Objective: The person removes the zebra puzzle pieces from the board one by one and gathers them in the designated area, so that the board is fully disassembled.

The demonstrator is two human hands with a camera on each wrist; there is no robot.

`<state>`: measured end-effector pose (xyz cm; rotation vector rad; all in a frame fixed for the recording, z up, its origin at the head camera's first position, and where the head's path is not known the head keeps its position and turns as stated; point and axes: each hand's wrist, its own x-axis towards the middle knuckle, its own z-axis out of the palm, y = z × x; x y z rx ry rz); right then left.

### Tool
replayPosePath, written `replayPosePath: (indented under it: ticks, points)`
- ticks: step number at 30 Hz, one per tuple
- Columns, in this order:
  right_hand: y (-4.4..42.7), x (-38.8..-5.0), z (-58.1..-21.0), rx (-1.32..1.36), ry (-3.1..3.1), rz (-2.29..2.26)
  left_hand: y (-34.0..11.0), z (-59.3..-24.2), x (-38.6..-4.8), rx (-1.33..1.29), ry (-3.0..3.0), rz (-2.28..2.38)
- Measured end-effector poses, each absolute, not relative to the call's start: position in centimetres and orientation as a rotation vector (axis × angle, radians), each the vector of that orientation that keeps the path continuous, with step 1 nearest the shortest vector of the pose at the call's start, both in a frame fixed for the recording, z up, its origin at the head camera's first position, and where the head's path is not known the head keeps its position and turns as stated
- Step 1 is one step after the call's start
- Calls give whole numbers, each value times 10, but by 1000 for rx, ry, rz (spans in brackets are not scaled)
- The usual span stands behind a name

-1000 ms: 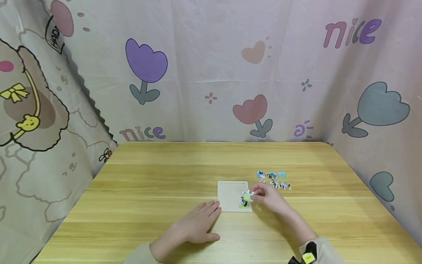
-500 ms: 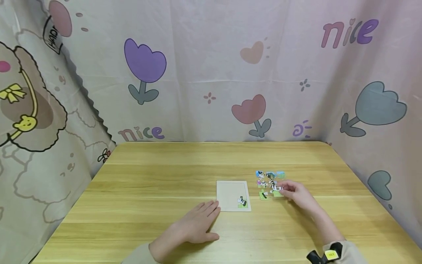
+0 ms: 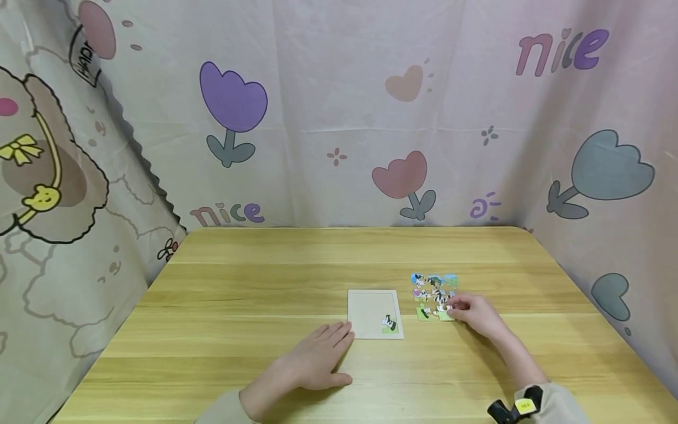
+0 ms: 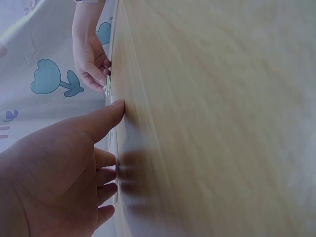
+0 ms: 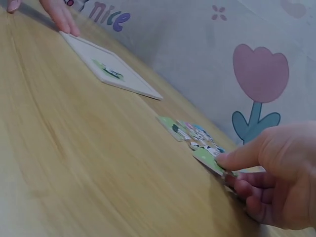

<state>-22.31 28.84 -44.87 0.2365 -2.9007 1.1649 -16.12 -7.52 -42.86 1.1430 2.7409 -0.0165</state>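
Note:
My left hand (image 3: 324,357) lies with extended fingers, its fingertips at the lower left edge of a pale square puzzle tray (image 3: 368,312). One puzzle piece (image 3: 389,324), green with a black-and-white animal, sits in the tray's lower right corner. To the right of the tray my right hand (image 3: 479,315) pinches a green puzzle piece (image 5: 208,160) between thumb and fingers. That piece is at the near right side of a cluster of puzzle pieces (image 3: 434,281). The right fingers hide part of the cluster.
A light wooden table (image 3: 238,282) carries everything. Behind it hangs a printed curtain (image 3: 318,88) with flowers and lettering, and more curtain runs along both sides.
My right hand has gone from the tray's right edge rightward to the cluster, taking the green piece along, then shifted it slightly nearer. The left hand keeps its place.

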Motion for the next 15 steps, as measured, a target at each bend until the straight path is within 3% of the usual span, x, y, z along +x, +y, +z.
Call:
replayPosePath:
  ticks: [15]
  points:
    - [282,-225,-450,162,-2906,1032,-75,-430,-162,1136,2744,-19]
